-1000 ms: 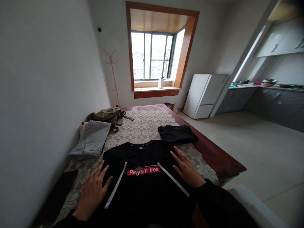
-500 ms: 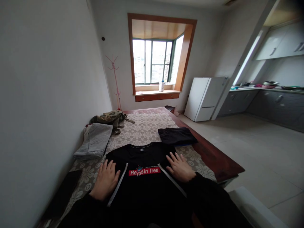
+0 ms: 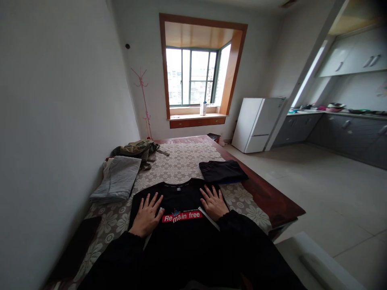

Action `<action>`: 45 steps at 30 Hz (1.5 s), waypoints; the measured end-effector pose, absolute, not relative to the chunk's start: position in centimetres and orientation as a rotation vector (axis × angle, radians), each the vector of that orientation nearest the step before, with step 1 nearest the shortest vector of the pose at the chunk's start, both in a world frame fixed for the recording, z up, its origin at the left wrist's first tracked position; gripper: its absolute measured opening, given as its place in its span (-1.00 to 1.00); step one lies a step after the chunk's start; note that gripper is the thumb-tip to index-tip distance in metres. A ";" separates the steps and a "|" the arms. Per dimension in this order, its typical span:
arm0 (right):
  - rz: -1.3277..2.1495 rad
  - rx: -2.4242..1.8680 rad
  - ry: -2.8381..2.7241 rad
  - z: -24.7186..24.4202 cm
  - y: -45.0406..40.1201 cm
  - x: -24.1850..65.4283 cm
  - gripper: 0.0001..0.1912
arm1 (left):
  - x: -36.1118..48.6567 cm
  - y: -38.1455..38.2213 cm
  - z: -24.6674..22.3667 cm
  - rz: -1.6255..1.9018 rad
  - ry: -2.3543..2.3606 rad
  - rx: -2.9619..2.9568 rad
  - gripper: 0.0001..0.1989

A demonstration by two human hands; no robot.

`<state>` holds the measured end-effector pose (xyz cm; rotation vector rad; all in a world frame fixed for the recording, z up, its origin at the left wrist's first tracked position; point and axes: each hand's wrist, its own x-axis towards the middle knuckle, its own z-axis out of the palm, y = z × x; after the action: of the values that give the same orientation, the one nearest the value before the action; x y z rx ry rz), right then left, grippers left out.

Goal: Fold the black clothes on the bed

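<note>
A black T-shirt [image 3: 181, 249] with a red "Remain free" print lies spread on the table, its collar at the far side. Fingers spread, my left hand [image 3: 147, 215] rests flat on the shirt's left shoulder area, beside the print. On the opposite shoulder lies my right hand [image 3: 214, 203], also flat with fingers apart. Pale strips on the shirt's front run partly beneath both hands. The shirt's lower part merges with my dark sleeves and is hard to make out.
Folded black clothing [image 3: 223, 171] lies beyond my right hand. Grey folded trousers [image 3: 117, 177] and an olive backpack [image 3: 136, 148] sit along the left wall. A floral cloth [image 3: 178, 157] covers the dark red table [image 3: 272, 197]. A white stool-like object [image 3: 308, 262] stands at lower right.
Both hands have slid inward over the shirt, toward the print and slightly away from me. The camera view has shifted a little.
</note>
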<state>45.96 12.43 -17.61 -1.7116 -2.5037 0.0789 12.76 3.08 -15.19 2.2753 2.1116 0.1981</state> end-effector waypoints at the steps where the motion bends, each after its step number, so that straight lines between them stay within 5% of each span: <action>1: 0.084 -1.659 -2.537 -17.4 12.4 45.9 -0.36 | 12.9 3.1 -15.1 0.205 2.083 2.284 -0.39; 45: 0.127 -1.485 -2.552 -17.5 14.9 45.6 -0.33 | 12.6 4.0 -16.3 0.200 2.315 2.236 -0.38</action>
<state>45.58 14.87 -17.54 -1.4846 -2.5518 0.1265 12.59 4.00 -16.29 2.2355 2.3145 0.2002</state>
